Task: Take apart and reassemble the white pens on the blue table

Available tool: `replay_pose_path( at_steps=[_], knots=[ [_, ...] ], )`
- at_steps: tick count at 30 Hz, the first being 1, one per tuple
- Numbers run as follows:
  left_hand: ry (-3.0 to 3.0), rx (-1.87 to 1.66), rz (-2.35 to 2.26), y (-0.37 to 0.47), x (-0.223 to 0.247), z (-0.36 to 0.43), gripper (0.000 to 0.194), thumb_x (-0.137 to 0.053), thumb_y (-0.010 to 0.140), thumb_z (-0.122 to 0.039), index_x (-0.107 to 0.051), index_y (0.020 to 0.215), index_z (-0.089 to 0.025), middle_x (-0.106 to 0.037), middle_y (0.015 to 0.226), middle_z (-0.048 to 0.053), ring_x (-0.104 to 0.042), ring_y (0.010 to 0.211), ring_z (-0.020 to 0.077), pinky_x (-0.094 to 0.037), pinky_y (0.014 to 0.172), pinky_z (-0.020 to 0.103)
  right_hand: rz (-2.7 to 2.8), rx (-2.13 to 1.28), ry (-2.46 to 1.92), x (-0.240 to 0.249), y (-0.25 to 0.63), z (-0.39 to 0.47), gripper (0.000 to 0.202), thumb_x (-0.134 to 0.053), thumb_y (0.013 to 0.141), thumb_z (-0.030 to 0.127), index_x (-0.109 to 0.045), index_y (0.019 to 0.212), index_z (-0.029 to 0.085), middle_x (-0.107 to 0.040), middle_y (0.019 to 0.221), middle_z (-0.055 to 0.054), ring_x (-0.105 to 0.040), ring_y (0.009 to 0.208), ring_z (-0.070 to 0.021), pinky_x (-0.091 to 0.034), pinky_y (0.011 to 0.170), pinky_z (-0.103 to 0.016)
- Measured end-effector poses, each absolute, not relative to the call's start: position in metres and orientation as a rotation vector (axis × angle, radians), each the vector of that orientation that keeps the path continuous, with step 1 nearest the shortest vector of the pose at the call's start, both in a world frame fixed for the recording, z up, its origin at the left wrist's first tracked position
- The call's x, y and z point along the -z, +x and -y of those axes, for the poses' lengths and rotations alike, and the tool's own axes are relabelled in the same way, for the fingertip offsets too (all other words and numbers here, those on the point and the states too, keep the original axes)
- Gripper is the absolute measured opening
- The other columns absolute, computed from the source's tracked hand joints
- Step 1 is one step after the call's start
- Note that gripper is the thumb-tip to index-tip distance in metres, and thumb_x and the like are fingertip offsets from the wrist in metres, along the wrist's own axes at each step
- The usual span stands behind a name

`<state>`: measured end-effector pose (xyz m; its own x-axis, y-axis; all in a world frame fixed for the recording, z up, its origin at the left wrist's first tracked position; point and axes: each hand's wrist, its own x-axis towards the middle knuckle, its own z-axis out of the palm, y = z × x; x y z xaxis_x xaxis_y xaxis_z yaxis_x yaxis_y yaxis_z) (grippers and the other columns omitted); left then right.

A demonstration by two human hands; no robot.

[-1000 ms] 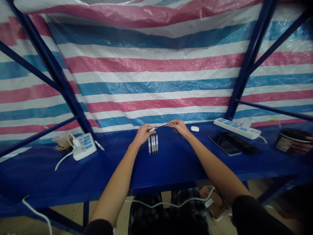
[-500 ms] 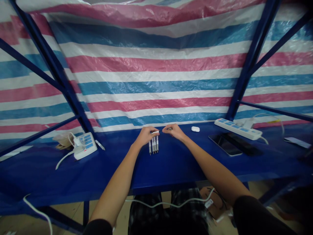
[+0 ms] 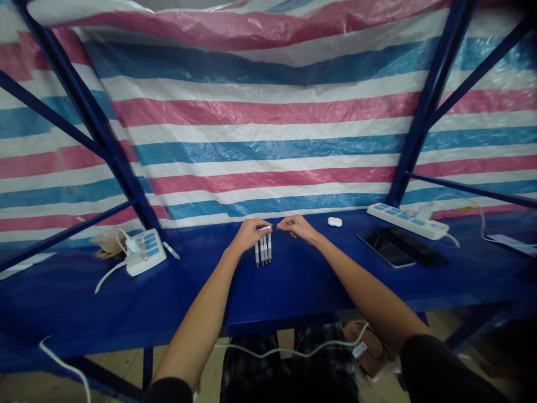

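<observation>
My left hand is closed on a white pen, held roughly level with its dark tip pointing right. Facing it, my right hand pinches a small grey piece that looks like a pen's grip or cap; the fingers partly cover it. Only a narrow gap, if any, separates this piece from the pen's tip, and I cannot tell whether they touch. Below my left hand several white pens with grey ends lie side by side on the blue table, their upper ends partly hidden by my fingers.
A white power strip and a lone white pen lie at the left. To the right are a white earbud case, a phone, a dark slab and another power strip. Striped plastic sheeting hangs behind.
My right hand has shifted slightly left, bringing the small grey piece closer to the pen's tip. My left hand keeps hold of the pen in nearly the same place.
</observation>
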<state>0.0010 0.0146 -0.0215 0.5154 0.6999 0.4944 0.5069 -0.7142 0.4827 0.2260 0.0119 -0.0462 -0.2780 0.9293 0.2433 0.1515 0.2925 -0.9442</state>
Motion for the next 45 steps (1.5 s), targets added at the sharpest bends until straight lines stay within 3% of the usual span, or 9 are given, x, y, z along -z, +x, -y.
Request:
replay_pose_path(
  at_steps=[4,7,12,17,33,40,45],
  knots=[
    [2.483,-1.006,-1.029,0.0,0.022,-0.017,0.021,-0.07,0.088,-0.033,-0.08,0.101,-0.02,-0.079,0.103,0.006,-0.07,0.094,0.0222,-0.049,0.088,0.032,1.575,-1.102,-0.992,0.043,0.228,-0.015,0.046,-0.066,0.086,0.052,-0.071,0.111,0.013,-0.052,0.062,0.002,-0.041,0.047,-0.0103,-0.033,0.042,-0.023],
    [2.477,-1.02,-1.075,-0.003,0.023,-0.019,0.022,-0.069,0.088,-0.034,-0.08,0.101,-0.02,-0.078,0.105,0.006,-0.07,0.095,0.0226,-0.049,0.088,0.033,1.57,-1.023,-1.032,0.04,0.237,-0.02,0.042,-0.055,0.093,0.043,-0.072,0.116,0.014,-0.056,0.068,-0.001,-0.043,0.051,-0.0115,-0.038,0.045,-0.024],
    [2.476,-1.017,-1.121,-0.007,0.024,-0.021,0.023,-0.068,0.088,-0.035,-0.08,0.099,-0.019,-0.079,0.104,0.006,-0.069,0.095,0.023,-0.049,0.088,0.033,1.78,-0.606,-1.072,0.042,0.252,-0.026,0.032,-0.069,0.083,0.03,-0.076,0.111,0.017,-0.072,0.088,-0.006,-0.061,0.075,-0.018,-0.048,0.071,-0.029],
    [2.494,-1.008,-1.12,-0.008,0.025,-0.023,0.022,-0.068,0.087,-0.033,-0.08,0.099,-0.019,-0.079,0.103,0.007,-0.07,0.094,0.0228,-0.05,0.088,0.034,1.849,-0.541,-1.042,0.044,0.252,-0.026,0.019,-0.075,0.078,0.025,-0.076,0.095,0.017,-0.076,0.093,-0.008,-0.068,0.088,-0.0223,-0.048,0.082,-0.033],
    [2.493,-0.969,-1.051,-0.003,0.027,-0.022,0.021,-0.069,0.089,-0.032,-0.08,0.102,-0.02,-0.078,0.102,0.006,-0.07,0.094,0.0221,-0.049,0.088,0.033,1.9,-0.598,-1.017,0.041,0.237,-0.015,0.02,-0.076,0.076,0.026,-0.077,0.094,0.018,-0.077,0.089,-0.006,-0.069,0.086,-0.0217,-0.049,0.081,-0.032],
    [2.488,-0.88,-0.977,0.002,0.029,-0.021,0.025,-0.064,0.093,-0.037,-0.081,0.102,-0.021,-0.076,0.091,0.005,-0.068,0.084,0.0199,-0.048,0.079,0.029,1.946,-0.533,-0.925,0.037,0.22,-0.004,0.014,-0.076,0.076,0.025,-0.076,0.09,0.019,-0.076,0.088,-0.005,-0.069,0.085,-0.0218,-0.048,0.08,-0.032],
    [2.511,-0.87,-0.958,0.001,0.026,-0.019,0.027,-0.063,0.094,-0.04,-0.081,0.101,-0.021,-0.074,0.088,0.005,-0.066,0.081,0.0187,-0.047,0.077,0.028,1.976,-0.601,-0.919,0.036,0.22,-0.003,0.018,-0.073,0.083,0.035,-0.076,0.087,0.019,-0.076,0.084,-0.005,-0.067,0.077,-0.0202,-0.048,0.074,-0.03]
  ],
)
